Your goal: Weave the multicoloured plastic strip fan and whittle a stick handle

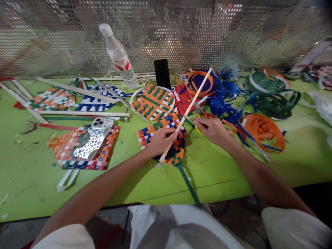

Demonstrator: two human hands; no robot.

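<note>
My left hand (163,141) is closed round the lower part of a long pale flat stick (197,92), which slants up to the right. My right hand (211,129) pinches a small thin tool (190,118), its tip at the stick's edge; the tool's type is too small to tell. Beneath my left hand lies a woven multicolour piece (146,135), partly hidden, with a green strap (188,185) running toward the table's front edge. Just behind it rests an orange, green and white woven piece (153,102) with a pale hoop.
On the green table (124,186), a patterned phone (93,138) lies on another weave at left. A bottle (118,57) and a black phone (162,73) stand at the back. Blue ribbon (224,100) and orange coils (263,133) lie at right, before a perforated metal screen (181,34).
</note>
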